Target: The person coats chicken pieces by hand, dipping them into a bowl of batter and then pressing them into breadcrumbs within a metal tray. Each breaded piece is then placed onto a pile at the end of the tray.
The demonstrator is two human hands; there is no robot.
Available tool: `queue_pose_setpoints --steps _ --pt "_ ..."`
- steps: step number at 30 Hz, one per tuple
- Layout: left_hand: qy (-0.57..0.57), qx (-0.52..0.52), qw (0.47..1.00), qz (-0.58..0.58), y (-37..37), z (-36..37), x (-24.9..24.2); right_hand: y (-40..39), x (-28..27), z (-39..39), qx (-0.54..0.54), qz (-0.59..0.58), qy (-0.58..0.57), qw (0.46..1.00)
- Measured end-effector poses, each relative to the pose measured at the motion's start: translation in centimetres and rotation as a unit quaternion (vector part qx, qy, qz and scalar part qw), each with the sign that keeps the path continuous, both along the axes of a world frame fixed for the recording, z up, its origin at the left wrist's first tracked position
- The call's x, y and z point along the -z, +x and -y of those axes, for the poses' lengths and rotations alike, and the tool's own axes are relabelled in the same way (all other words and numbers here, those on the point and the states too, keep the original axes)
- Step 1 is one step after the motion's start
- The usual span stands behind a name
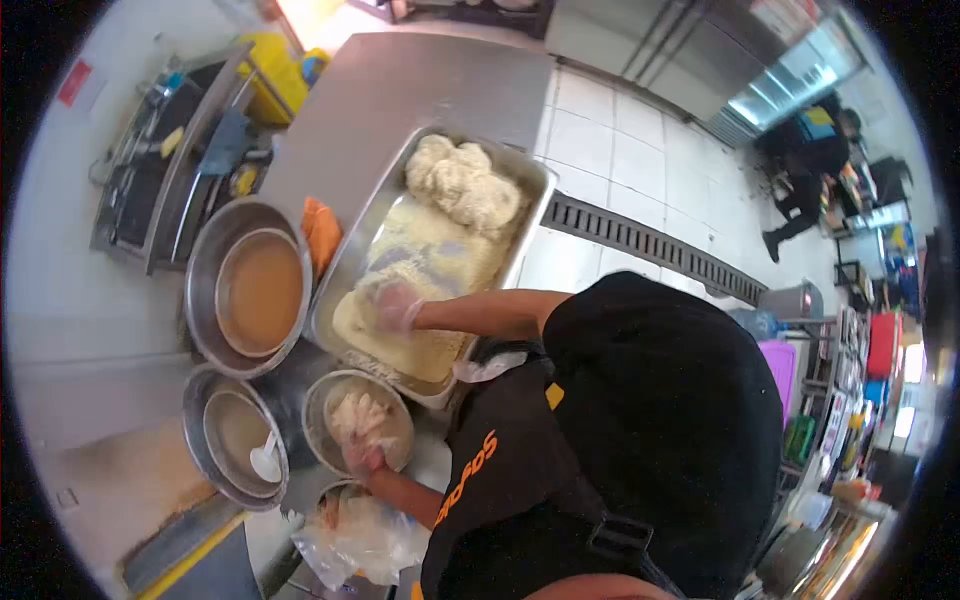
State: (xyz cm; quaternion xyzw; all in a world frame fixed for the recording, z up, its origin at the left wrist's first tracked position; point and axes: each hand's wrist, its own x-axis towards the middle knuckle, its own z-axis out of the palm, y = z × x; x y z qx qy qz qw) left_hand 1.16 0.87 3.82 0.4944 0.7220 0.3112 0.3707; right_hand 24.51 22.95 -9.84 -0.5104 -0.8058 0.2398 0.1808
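Note:
My right hand [397, 306], in a clear glove, is low over pale flour [425, 345] in a large metal tray [540, 190]; motion blurs its fingers. A heap of flour-coated pieces [462, 185] lies at the tray's upper end. My left hand [364, 452] reaches into a round metal bowl [312, 405] below the tray. Pale, coated lumps [360, 415] are at its fingertips, and I cannot tell fingers from food there. Two nested bowls with orange-brown liquid [262, 292] stand left of the tray. Another nested pair holds cloudy liquid [238, 435] and a white scoop [266, 460].
An orange cloth [321, 234] lies between the tray and liquid bowls. A clear plastic bag [360, 540] sits below my left hand. The steel table [420, 85] extends above the tray. Another person [815, 165] is at the far right, beyond a floor drain [655, 245].

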Motion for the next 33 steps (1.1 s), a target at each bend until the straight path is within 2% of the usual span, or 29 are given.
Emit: queue_pose_setpoints --steps 1,3,5,7,8,9,10,12,13,15,16,17,18,21,24,26,27,29,31,33 --pt "-0.045 -0.004 0.997 -0.061 0.4 0.5 -1.8 0.6 -2.1 0.1 0.031 0.027 -0.031 0.999" --pt "-0.114 0.006 0.984 -0.138 0.7 0.9 -3.8 1.3 -2.8 0.9 -0.003 0.040 -0.120 0.992" --pt "-0.098 0.051 0.982 -0.155 1.8 0.4 -4.7 3.2 -2.0 0.3 -0.131 0.027 -0.209 0.969" --pt "-0.030 0.121 0.979 -0.159 2.4 0.5 -6.1 4.0 -1.1 2.0 -0.066 -0.057 -0.401 0.912" --pt "-0.102 0.043 0.990 -0.092 0.2 0.4 -1.7 3.8 -1.1 2.4 -0.035 -0.100 -0.485 0.868" --pt "-0.098 -0.016 0.995 0.030 -0.4 0.2 -0.6 3.3 -1.3 2.9 -0.009 -0.148 -0.567 0.810" --pt "-0.094 -0.077 0.981 0.152 -0.8 0.2 0.1 3.4 -2.3 3.0 -0.017 -0.158 -0.561 0.812" --pt "-0.069 -0.132 0.950 0.275 -0.9 0.8 0.5 4.3 -7.0 4.4 -0.031 -0.175 -0.554 0.814" --pt "-0.047 -0.124 0.952 0.277 -0.8 0.9 0.5 4.9 -10.9 4.8 -0.054 -0.150 -0.521 0.839" --pt "-0.001 -0.059 0.991 0.120 -0.3 0.4 1.3 6.7 -17.5 5.0 -0.089 -0.093 -0.446 0.886" --pt "0.025 -0.003 0.999 -0.045 -0.8 0.8 2.0 6.8 -16.1 4.4 -0.088 -0.106 -0.406 0.903" --pt "0.056 0.052 0.975 -0.210 -1.4 0.9 2.7 6.2 -13.8 3.3 -0.087 -0.119 -0.364 0.920" --pt "0.096 0.032 0.982 -0.160 -1.6 1.0 3.7 5.7 -12.6 2.3 -0.087 -0.130 -0.319 0.935" --pt "0.079 -0.016 0.986 -0.143 -0.8 0.3 3.2 5.6 -15.1 1.3 -0.098 -0.088 -0.149 0.980" --pt "0.050 -0.067 0.988 -0.128 -0.7 0.6 2.6 1.8 -4.8 -3.9 -0.062 0.011 0.040 0.997" --pt "0.059 -0.068 0.992 -0.093 -1.8 0.2 4.5 3.4 -11.0 -0.3 0.014 -0.022 0.034 0.999" --pt "0.094 -0.045 0.995 -0.004 -3.4 0.0 6.8 4.3 -13.7 1.4 0.051 -0.038 0.033 0.997" --pt "0.144 0.000 0.958 0.249 -7.7 -0.6 13.4 4.9 -11.7 2.3 0.027 -0.083 -0.022 0.996" --pt "0.141 0.048 0.952 0.267 -4.8 0.4 8.5 5.4 -8.2 3.1 0.023 -0.095 -0.067 0.993" --pt "0.102 0.010 0.981 0.166 -3.1 0.2 5.8 7.3 -11.2 5.5 0.077 -0.013 -0.105 0.991"
